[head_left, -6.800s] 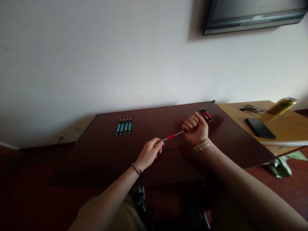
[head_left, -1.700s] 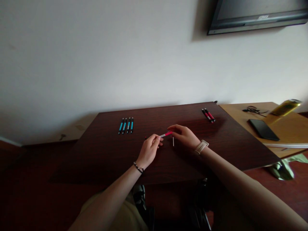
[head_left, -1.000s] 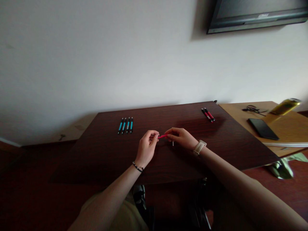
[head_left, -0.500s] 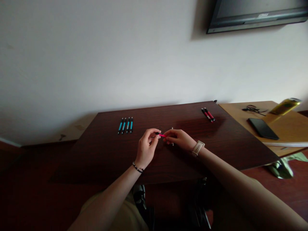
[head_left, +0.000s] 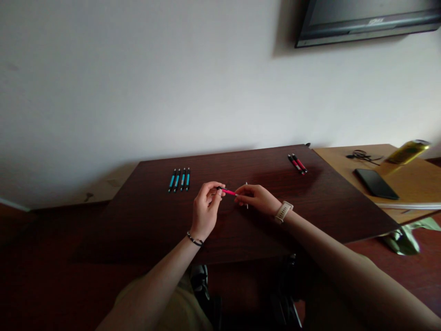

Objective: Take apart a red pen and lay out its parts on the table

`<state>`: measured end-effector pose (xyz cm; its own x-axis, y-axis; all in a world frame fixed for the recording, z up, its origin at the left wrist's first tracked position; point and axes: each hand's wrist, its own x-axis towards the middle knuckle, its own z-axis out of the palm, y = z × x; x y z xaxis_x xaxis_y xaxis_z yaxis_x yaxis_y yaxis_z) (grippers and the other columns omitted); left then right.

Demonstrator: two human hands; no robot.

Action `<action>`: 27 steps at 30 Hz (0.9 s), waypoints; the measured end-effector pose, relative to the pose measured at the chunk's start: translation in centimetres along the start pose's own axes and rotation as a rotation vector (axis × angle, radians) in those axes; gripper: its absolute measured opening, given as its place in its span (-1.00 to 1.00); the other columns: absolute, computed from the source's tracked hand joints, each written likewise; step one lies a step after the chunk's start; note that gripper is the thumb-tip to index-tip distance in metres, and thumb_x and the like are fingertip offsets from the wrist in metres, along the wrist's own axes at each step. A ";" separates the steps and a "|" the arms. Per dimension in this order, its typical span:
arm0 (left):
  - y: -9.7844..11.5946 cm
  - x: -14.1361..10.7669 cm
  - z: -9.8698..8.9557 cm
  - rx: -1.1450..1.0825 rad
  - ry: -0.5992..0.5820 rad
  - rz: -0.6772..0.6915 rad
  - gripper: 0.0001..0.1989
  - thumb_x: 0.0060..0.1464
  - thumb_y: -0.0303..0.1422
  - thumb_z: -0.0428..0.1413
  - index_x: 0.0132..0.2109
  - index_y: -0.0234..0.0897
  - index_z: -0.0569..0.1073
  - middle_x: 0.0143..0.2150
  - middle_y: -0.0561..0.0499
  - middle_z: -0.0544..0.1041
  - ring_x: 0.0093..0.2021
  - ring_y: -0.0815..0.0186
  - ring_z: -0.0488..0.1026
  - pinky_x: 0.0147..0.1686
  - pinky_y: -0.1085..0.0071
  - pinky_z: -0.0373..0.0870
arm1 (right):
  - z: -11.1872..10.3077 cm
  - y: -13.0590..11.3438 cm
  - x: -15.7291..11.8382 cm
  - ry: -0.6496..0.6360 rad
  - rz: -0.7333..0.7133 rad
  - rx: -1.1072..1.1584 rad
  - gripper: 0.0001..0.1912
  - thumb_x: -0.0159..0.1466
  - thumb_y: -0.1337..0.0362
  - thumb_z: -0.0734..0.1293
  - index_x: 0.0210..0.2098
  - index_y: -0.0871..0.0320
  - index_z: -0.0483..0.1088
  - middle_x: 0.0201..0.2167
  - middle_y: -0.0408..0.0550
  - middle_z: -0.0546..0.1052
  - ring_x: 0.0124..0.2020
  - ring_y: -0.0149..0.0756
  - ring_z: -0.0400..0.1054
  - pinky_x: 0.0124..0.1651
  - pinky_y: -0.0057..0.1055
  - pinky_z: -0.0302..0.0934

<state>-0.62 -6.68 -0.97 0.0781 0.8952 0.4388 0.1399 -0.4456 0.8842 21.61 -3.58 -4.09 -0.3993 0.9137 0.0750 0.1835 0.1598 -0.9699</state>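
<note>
Over the middle of the dark table, a pink and black pen [head_left: 228, 191] is held between both hands, slanting slightly down to the right. My left hand [head_left: 206, 204] pinches its black end with thumb and fingers. The fingertips of my right hand [head_left: 257, 198] close on the pink end. Partly hidden behind my right fingers lies a thin white stick-like piece [head_left: 247, 206]; I cannot make out what it is. Left of my hands, several blue and black pens [head_left: 179, 179] lie side by side in a row. A few red and black pens [head_left: 297, 164] lie together at the back right.
The dark wooden table [head_left: 144, 220] backs against a wall. To its right stands a lighter wooden surface [head_left: 427, 184] with a black phone [head_left: 376, 183], a coiled black cable [head_left: 362, 156] and a yellow can [head_left: 408, 152]. A screen [head_left: 372, 23] hangs on the wall above.
My left hand has shifted a little to the left, and more of the pink part of the pen shows between my hands. My right hand has barely moved.
</note>
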 end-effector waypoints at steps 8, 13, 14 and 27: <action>0.2 0.1 -0.4 -0.032 0.040 -0.004 -0.81 0.37 -0.26 0.16 0.02 -0.24 0.46 0.04 -0.12 0.59 -0.11 0.30 0.60 -0.07 0.34 0.59 | -0.2 0.0 -0.1 -0.003 -0.013 -0.022 -0.63 0.35 0.01 0.43 -0.06 0.19 0.54 -0.23 0.03 0.69 -0.29 -0.27 0.55 -0.21 -0.35 0.42; 0.1 0.0 -0.9 -0.018 0.054 -0.001 -0.81 0.37 -0.26 0.16 0.02 -0.25 0.47 0.04 -0.13 0.59 -0.11 0.30 0.61 -0.06 0.34 0.60 | -0.3 0.0 -0.1 0.008 -0.017 -0.013 -0.63 0.35 0.00 0.43 -0.07 0.19 0.54 -0.24 0.02 0.68 -0.30 -0.28 0.54 -0.20 -0.35 0.42; 0.0 0.0 -1.0 -0.012 0.052 0.004 -0.81 0.37 -0.26 0.16 0.02 -0.25 0.47 0.04 -0.12 0.59 -0.11 0.30 0.62 -0.06 0.34 0.59 | -0.3 0.0 -0.1 0.010 -0.019 -0.021 -0.63 0.35 0.00 0.43 -0.08 0.19 0.54 -0.24 0.02 0.68 -0.30 -0.28 0.54 -0.20 -0.35 0.42; -0.8 -0.5 -2.3 0.569 -0.171 0.287 -0.90 0.33 -0.51 0.12 -0.10 -0.21 0.45 -0.02 -0.04 0.59 0.00 0.25 0.58 -0.03 0.34 0.54 | 0.0 -0.4 -0.1 0.021 -0.017 -0.041 -0.62 0.34 -0.01 0.44 -0.09 0.19 0.55 -0.26 0.01 0.67 -0.32 -0.28 0.52 -0.21 -0.35 0.40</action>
<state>-3.05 -6.74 -1.52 0.3391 0.7476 0.5711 0.5864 -0.6427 0.4930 21.56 -3.75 -3.67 -0.3835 0.9185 0.0965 0.2136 0.1898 -0.9583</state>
